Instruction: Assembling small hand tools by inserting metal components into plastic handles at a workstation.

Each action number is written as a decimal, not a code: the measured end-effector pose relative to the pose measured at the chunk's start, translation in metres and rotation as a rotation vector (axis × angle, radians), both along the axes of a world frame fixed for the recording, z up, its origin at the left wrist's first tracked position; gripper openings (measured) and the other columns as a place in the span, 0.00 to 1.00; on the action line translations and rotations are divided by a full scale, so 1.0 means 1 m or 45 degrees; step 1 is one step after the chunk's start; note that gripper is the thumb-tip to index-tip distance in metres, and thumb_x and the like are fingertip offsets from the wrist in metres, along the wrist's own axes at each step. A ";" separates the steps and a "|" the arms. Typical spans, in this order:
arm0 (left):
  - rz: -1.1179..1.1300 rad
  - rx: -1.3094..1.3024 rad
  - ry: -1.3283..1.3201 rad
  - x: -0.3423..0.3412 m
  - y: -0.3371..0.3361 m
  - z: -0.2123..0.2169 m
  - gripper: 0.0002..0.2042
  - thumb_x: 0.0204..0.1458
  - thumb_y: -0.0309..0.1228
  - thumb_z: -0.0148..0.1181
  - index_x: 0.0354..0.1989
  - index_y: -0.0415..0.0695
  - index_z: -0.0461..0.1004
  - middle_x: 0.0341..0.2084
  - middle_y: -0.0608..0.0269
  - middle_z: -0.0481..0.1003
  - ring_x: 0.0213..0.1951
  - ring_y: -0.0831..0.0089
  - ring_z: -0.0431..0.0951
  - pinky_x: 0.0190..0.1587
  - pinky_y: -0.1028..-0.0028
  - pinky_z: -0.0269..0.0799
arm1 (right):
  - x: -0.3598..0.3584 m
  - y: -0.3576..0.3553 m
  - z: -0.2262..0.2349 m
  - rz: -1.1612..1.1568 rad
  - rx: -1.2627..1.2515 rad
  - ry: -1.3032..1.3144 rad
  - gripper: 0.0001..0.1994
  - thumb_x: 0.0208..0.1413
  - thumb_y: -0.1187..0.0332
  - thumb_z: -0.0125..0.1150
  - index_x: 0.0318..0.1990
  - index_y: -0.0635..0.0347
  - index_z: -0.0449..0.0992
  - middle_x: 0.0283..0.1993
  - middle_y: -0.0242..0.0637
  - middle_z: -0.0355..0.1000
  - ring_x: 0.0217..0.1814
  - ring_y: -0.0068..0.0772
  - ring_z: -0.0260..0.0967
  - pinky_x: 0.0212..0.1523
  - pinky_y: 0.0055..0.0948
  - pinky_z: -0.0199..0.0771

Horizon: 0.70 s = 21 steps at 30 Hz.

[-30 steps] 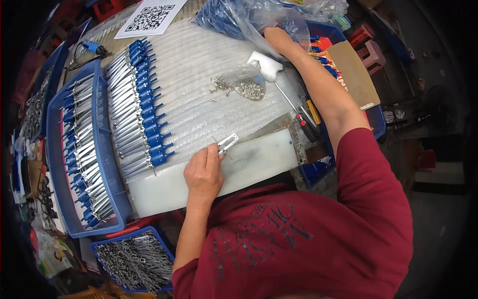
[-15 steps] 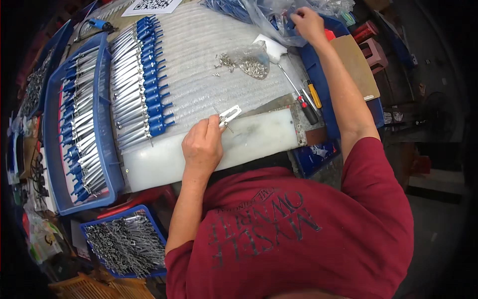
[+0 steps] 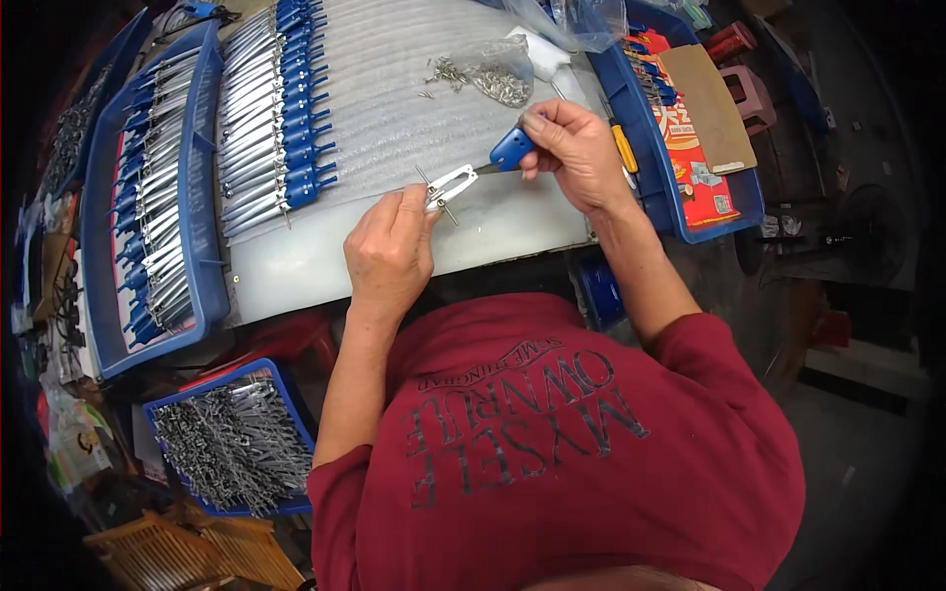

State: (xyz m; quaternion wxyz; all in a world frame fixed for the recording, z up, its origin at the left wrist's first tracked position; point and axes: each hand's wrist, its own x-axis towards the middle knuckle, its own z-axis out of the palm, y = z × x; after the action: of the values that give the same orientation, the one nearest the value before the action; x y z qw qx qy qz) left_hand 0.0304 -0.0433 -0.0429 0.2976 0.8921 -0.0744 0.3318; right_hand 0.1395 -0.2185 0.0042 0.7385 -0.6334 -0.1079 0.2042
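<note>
My left hand (image 3: 389,246) is closed on a slotted white metal piece (image 3: 451,187) with a thin pin sticking out across it. Between the fingertips of my right hand (image 3: 581,158), a flat blue plastic piece (image 3: 509,150) with small holes is pinched. The blue piece is close to the slotted end of the metal one, over the bench's pale front edge; whether they touch I cannot tell. Beyond my hands lies a clear bag (image 3: 503,84) of small metal fasteners, some loose beside it.
A row of silver rods with blue ends (image 3: 266,128) lies on the foam-covered bench (image 3: 384,123). Left of it stands a blue tray (image 3: 205,187) of similar parts. A blue crate (image 3: 296,428) of metal parts sits lower left. At right are a yellow-handled tool (image 3: 623,148) and a blue bin (image 3: 724,234).
My right hand has come back from the plastic bags at the far right and now holds the blue piece near the metal one. My left hand keeps its hold.
</note>
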 end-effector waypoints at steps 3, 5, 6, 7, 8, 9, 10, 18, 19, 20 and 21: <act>0.006 -0.003 0.045 -0.009 -0.005 0.003 0.13 0.36 0.24 0.58 0.34 0.39 0.68 0.19 0.59 0.66 0.21 0.64 0.68 0.21 0.69 0.63 | -0.009 -0.001 -0.007 0.003 0.030 0.035 0.08 0.51 0.68 0.53 0.32 0.64 0.68 0.23 0.34 0.68 0.19 0.20 0.65 0.20 0.18 0.69; 0.006 0.004 0.057 -0.012 -0.007 0.003 0.13 0.37 0.24 0.57 0.34 0.39 0.68 0.19 0.59 0.66 0.21 0.64 0.68 0.21 0.70 0.63 | -0.013 -0.001 -0.008 0.000 0.045 0.068 0.08 0.51 0.68 0.53 0.32 0.64 0.68 0.23 0.34 0.68 0.19 0.20 0.65 0.20 0.18 0.69; 0.003 0.010 0.066 -0.014 -0.008 0.004 0.13 0.37 0.24 0.57 0.34 0.39 0.68 0.19 0.60 0.66 0.21 0.64 0.68 0.21 0.70 0.63 | -0.014 -0.002 -0.008 -0.005 0.059 0.096 0.08 0.51 0.68 0.53 0.32 0.65 0.68 0.23 0.34 0.68 0.19 0.20 0.65 0.20 0.18 0.69; 0.006 0.012 0.071 -0.015 -0.008 0.004 0.13 0.37 0.24 0.57 0.34 0.39 0.68 0.19 0.60 0.66 0.21 0.64 0.68 0.21 0.70 0.63 | -0.016 -0.002 -0.009 -0.002 0.061 0.101 0.08 0.51 0.68 0.53 0.32 0.65 0.68 0.23 0.34 0.68 0.19 0.20 0.65 0.20 0.18 0.69; 0.008 0.018 0.084 -0.016 -0.009 0.005 0.13 0.37 0.24 0.57 0.34 0.39 0.68 0.18 0.60 0.66 0.21 0.64 0.68 0.21 0.70 0.63 | -0.018 -0.002 -0.010 -0.008 0.064 0.104 0.08 0.51 0.68 0.52 0.32 0.65 0.68 0.24 0.35 0.68 0.19 0.21 0.65 0.20 0.18 0.69; 0.010 0.023 0.096 -0.016 -0.009 0.005 0.13 0.37 0.24 0.57 0.34 0.39 0.68 0.18 0.60 0.66 0.20 0.64 0.68 0.21 0.70 0.63 | -0.019 -0.002 -0.011 -0.014 0.068 0.107 0.08 0.51 0.69 0.52 0.32 0.65 0.68 0.24 0.35 0.68 0.19 0.21 0.65 0.20 0.18 0.69; 0.012 0.025 0.100 -0.017 -0.010 0.004 0.13 0.37 0.24 0.57 0.34 0.39 0.68 0.18 0.60 0.66 0.20 0.64 0.68 0.21 0.70 0.63 | -0.020 -0.002 -0.012 -0.012 0.070 0.111 0.08 0.51 0.69 0.52 0.32 0.65 0.68 0.24 0.35 0.68 0.19 0.21 0.65 0.20 0.18 0.69; 0.018 0.032 0.116 -0.023 -0.014 0.005 0.12 0.38 0.24 0.57 0.34 0.40 0.68 0.18 0.60 0.66 0.20 0.65 0.68 0.21 0.70 0.63 | -0.028 -0.001 -0.019 -0.020 0.098 0.182 0.08 0.51 0.69 0.51 0.32 0.66 0.67 0.24 0.36 0.67 0.19 0.21 0.65 0.20 0.19 0.69; 0.020 0.032 0.119 -0.023 -0.014 0.004 0.12 0.38 0.24 0.57 0.34 0.40 0.68 0.18 0.60 0.66 0.20 0.65 0.68 0.21 0.70 0.63 | -0.029 -0.001 -0.020 -0.017 0.098 0.186 0.08 0.51 0.69 0.51 0.32 0.66 0.67 0.24 0.36 0.67 0.19 0.21 0.65 0.20 0.19 0.69; 0.021 0.035 0.107 -0.023 -0.015 0.004 0.12 0.38 0.24 0.57 0.34 0.40 0.68 0.18 0.60 0.66 0.20 0.65 0.68 0.21 0.70 0.63 | -0.030 -0.001 -0.021 -0.012 0.114 0.191 0.08 0.51 0.69 0.51 0.32 0.66 0.67 0.24 0.36 0.67 0.19 0.21 0.65 0.20 0.19 0.69; 0.023 0.038 0.095 -0.023 -0.015 0.003 0.12 0.38 0.24 0.57 0.34 0.40 0.68 0.18 0.60 0.66 0.20 0.65 0.68 0.21 0.70 0.63 | -0.032 -0.001 -0.022 -0.006 0.131 0.197 0.08 0.51 0.69 0.51 0.32 0.66 0.67 0.24 0.36 0.67 0.19 0.21 0.65 0.20 0.19 0.69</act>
State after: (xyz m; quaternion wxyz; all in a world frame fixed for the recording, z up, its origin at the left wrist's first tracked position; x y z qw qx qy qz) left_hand 0.0078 -0.0584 -0.0397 0.2838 0.9088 -0.0603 0.2998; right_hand 0.1078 -0.2196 -0.0182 0.7767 -0.5773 -0.0593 0.2449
